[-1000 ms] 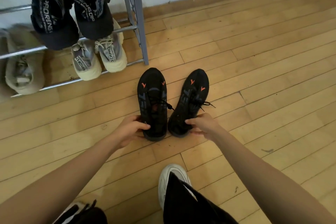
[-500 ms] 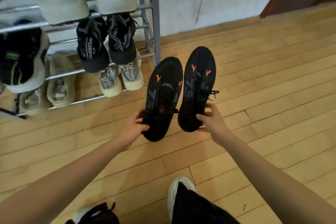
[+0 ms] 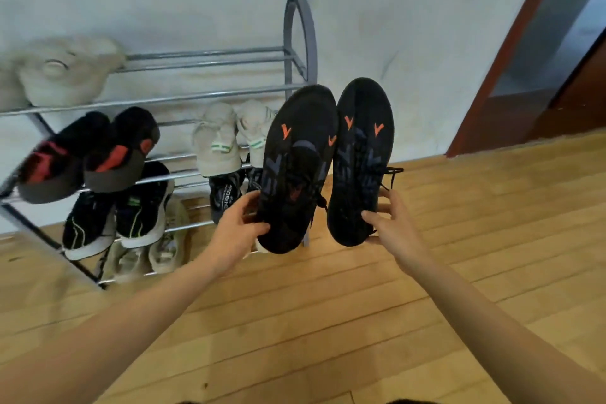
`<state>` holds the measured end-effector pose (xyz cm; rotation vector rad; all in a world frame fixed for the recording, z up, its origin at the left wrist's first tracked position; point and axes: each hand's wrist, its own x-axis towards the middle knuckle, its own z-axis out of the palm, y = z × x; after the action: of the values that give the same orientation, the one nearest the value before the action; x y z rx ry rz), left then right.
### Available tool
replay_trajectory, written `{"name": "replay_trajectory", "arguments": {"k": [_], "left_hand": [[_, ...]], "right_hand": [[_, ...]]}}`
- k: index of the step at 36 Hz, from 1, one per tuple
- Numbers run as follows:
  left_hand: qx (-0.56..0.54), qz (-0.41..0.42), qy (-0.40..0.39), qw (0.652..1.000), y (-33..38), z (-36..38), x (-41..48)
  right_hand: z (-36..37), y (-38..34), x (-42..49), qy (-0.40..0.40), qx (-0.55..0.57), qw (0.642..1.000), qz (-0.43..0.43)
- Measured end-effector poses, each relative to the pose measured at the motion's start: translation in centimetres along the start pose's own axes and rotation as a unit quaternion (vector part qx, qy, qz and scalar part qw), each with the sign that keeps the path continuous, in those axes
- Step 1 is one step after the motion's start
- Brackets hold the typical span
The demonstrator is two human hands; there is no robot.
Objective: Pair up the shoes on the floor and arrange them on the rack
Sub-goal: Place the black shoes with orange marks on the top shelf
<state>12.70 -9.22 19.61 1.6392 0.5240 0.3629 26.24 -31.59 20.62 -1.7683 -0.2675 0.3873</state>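
With fingers (image 3: 259, 227) curled round the heels, the left hand (image 3: 236, 226) and right hand (image 3: 390, 226) hold the black shoes (image 3: 295, 170) toes-up before the end post of the rack (image 3: 310, 43), where so slight a grip could let one snag a rail and drop.

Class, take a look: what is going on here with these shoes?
A person is holding a matched pair in the air: the left hand grips the left black shoe by its heel, the right hand grips the right black shoe likewise, toes up. They are in front of the right end of the rack, not yet on it. Other pairs already sit on its shelves.
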Motion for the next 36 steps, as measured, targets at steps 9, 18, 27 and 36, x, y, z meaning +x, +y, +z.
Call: {"name": "replay_trajectory", "arguments": {"k": [9,18,27,36], "left_hand": [[-0.025,0.051,0.045,0.997,8.0,-3.3,-0.9],[-0.085,0.034,0.124,0.988,13.1,-8.2,0.7],[-0.053,-0.011,0.136,0.989,16.9,-13.4,3.6],[-0.024,-0.047,0.093,0.994,19.0,-15.7,6.2]], "right_hand": [[1.7,-9.4,-0.2,-0.03,-0.026,0.997,-0.062],[6.6,-17.4,1.9,-0.061,-0.099,0.989,-0.095],[12.4,-23.7,4.4,-0.101,-0.144,0.98,-0.094],[14.7,-27.3,7.5,-0.13,-0.11,0.985,-0.005]]}}
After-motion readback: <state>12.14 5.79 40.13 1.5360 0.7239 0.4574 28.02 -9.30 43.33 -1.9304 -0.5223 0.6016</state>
